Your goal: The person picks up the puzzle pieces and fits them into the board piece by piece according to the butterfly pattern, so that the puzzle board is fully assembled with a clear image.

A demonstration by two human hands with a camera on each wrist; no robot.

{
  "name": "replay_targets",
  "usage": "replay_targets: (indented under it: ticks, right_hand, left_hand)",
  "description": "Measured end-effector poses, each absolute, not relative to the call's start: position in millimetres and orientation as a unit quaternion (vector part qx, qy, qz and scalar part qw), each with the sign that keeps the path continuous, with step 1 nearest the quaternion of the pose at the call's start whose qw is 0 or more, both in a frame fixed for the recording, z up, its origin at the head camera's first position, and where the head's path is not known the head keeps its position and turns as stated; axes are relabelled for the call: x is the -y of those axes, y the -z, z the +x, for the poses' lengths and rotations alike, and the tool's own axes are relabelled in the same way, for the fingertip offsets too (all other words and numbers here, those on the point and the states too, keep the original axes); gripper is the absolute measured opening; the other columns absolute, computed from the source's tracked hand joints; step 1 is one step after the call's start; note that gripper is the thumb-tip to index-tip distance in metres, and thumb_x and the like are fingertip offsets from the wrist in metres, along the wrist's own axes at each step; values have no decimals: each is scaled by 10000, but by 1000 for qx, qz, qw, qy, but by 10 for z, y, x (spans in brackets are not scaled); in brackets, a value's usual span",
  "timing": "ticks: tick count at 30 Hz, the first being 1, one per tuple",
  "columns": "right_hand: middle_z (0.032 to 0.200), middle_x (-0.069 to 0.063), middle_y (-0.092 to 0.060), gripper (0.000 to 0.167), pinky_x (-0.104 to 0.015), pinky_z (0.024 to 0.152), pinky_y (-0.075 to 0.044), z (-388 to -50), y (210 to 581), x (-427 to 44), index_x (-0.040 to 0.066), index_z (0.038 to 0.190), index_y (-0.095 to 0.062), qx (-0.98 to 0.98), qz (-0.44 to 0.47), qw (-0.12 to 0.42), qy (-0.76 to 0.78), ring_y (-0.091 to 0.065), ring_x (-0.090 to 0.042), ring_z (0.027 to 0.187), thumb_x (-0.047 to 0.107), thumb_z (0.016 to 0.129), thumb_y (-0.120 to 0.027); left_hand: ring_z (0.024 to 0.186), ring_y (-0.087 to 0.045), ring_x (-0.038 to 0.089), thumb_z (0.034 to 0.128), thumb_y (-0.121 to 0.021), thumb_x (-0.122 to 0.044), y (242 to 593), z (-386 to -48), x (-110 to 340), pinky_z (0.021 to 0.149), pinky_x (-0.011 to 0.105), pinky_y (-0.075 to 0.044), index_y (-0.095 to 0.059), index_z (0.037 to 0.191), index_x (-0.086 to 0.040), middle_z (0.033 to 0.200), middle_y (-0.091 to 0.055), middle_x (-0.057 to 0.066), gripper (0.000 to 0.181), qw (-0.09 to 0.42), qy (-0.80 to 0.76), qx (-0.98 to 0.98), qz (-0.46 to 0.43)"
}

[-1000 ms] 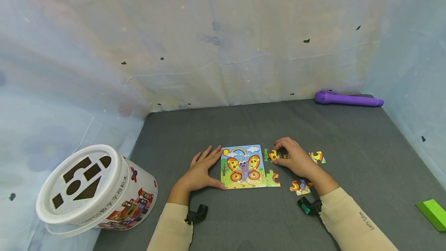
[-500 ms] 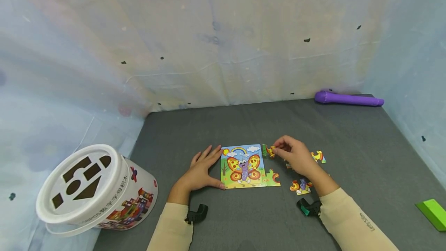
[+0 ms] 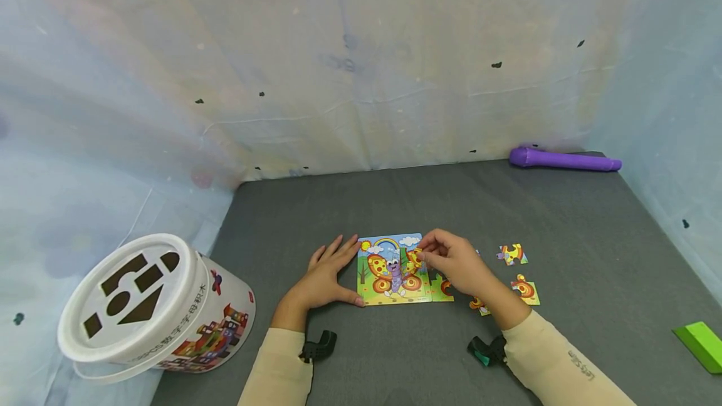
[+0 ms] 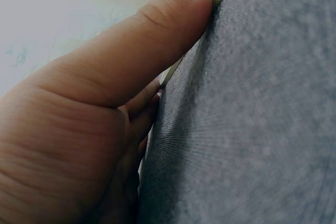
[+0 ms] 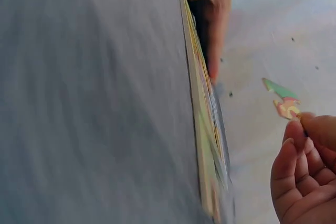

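A square butterfly puzzle board lies flat on the dark grey table. My left hand rests at its left side, fingers spread; the thumb touches the lower left corner. In the left wrist view, the thumb presses the board's edge. Above the board's right half, my right hand pinches a green, red and yellow puzzle piece between thumb and fingertips. The right wrist view shows it raised clear of the board. A green puzzle piece lies against the board's lower right edge.
More loose puzzle pieces lie right of the board, one upper and one lower; others are partly behind the right hand. A white bucket stands left, a purple stick lies at the back right, and a green block at the right edge.
My right hand has picked up the puzzle piece from beside the board and carried it left, over the board's right half. The left hand has stayed in place.
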State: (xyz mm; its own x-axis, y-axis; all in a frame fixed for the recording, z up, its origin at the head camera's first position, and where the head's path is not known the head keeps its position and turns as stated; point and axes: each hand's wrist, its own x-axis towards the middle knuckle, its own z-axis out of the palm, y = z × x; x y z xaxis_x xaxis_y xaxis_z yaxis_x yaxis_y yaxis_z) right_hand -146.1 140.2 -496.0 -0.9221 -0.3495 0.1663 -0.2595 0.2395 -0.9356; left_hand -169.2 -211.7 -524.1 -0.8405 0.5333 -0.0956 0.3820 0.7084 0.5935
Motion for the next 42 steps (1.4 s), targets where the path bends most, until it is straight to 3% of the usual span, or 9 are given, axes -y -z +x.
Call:
replay_targets:
  ticks: [7, 21, 29, 34, 37, 42]
  right_hand:
    - [962, -48, -728, 67, -301, 659, -548, -1432, 5025, -1114, 69, 1129, -744, -785, -217, 57, 577, -675, -221, 791, 66, 1065, -723]
    - [896, 2, -720, 131, -309, 631, -574, -1508, 5144, -595, 24, 1170, -775, -814, -157, 80, 553, -693, -144, 720, 25, 1062, -701]
    - [911, 30, -709, 158, -322, 679, -572, -1517, 5154, -513, 15, 1185, -782, -829, -124, 69, 541, -673, -109, 750, 48, 1037, -734]
    - [975, 28, -643, 170, -329, 694, -549, -1459, 5123, -531, 35, 1177, -790, -849, -152, 30, 505, -613, -100, 785, 80, 1015, -770]
    - [1069, -14, -672, 196, -357, 749, -556, -1395, 5097, -546, 37, 1203, -781, -865, -215, -6, 454, -615, -127, 857, 87, 1013, -775]
    - [1415, -125, -677, 375, -505, 1093, -502, -1283, 5054, -567, 22, 1367, -731, -883, -335, -4, 329, -623, -311, 1308, 175, 1029, -787]
  left_hand:
    - [1659, -28, 234, 713, -994, -604, 5236, -1691, 2111, 1269, 596, 25, -278, 1755, -225, 1802, -170, -68, 1320, 132, -287, -914, 253]
    - [1657, -36, 223, 715, -986, -622, 5233, -1692, 2121, 1273, 585, 29, -287, 1753, -249, 1795, -178, -97, 1306, 130, -290, -914, 252]
    - [1657, -34, 221, 716, -986, -619, 5245, -1703, 2120, 1272, 592, 22, -282, 1754, -251, 1795, -179, -97, 1307, 130, -286, -915, 253]
    - [1656, -20, 198, 719, -982, -622, 5253, -1704, 2126, 1274, 577, 27, -271, 1756, -260, 1796, -164, -114, 1309, 133, -283, -916, 253]
    - [1656, -19, 198, 723, -981, -620, 5255, -1704, 2129, 1274, 577, 30, -267, 1757, -258, 1796, -160, -112, 1307, 133, -283, -915, 254]
    - [1656, -23, 205, 723, -986, -609, 5251, -1709, 2127, 1275, 577, 25, -267, 1756, -253, 1795, -162, -109, 1308, 131, -283, -915, 257]
